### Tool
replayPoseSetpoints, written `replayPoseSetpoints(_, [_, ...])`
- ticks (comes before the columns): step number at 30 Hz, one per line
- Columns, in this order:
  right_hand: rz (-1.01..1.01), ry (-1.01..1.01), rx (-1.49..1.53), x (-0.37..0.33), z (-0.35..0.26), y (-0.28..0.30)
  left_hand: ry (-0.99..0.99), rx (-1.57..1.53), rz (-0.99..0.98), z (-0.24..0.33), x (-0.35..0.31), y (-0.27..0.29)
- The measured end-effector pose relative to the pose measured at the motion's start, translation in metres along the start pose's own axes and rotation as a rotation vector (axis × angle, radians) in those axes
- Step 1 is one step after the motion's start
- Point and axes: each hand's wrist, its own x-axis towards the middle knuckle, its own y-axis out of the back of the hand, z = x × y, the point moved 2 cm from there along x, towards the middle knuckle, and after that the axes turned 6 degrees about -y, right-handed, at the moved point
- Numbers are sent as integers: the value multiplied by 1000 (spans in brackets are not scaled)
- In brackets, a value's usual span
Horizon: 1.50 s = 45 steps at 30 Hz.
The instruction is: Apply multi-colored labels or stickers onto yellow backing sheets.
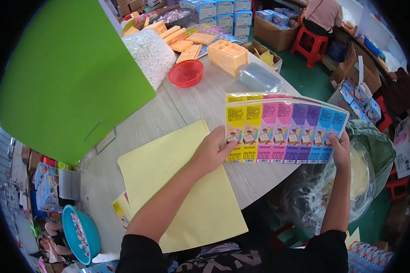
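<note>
Between my two hands I hold a stack of printed sticker sheets [282, 129], striped yellow, pink, purple and blue, raised over the table's right edge. My left hand [212, 148] is closed on the stack's left side, thumb on the front. At the opposite end my right hand [340, 148] pinches the lower right corner, its thumb on the blue stripe. Below my left forearm lies pale yellow paper [173, 182] on the table. From under its left edge another printed sheet [121, 210] peeks out.
A green panel [73, 77] stands at the left. Toward the back are a red basket [186, 73], a bag of white pieces [150, 53] and orange plastic boxes [228, 55]. A teal basin [81, 234] sits lower left, a clear plastic bag [305, 195] at right. Someone sits on a red stool [309, 45].
</note>
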Motion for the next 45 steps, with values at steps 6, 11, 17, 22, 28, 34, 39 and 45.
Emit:
replayPoseSetpoints(6, [193,159,49,-7,0,-9,-241,144,9,4,-7,8])
replayPoseSetpoints(11, [171,119,8,0,3,-14,-208,172,65,-9,-10,2])
replayPoseSetpoints(17, [50,7,-17,-3,-1,-29,-94,175,37,-7,-13,4])
replayPoseSetpoints(22, [92,50,19,0,3,-28,-77,208,87,-7,-14,0])
replayPoseSetpoints(28, [139,51,-4,9,-19,-42,109,96,23,12,-16,-1])
replayPoseSetpoints(34, [-39,-144,-217,31,-39,-45,25,268,4,21,-48,31])
replayPoseSetpoints(39, [-154,-112,-778,61,-13,-22,60,496,114,38,-129,78])
replayPoseSetpoints(45, [8,120,-1149,87,2,7,185,708,-102,82,-235,92])
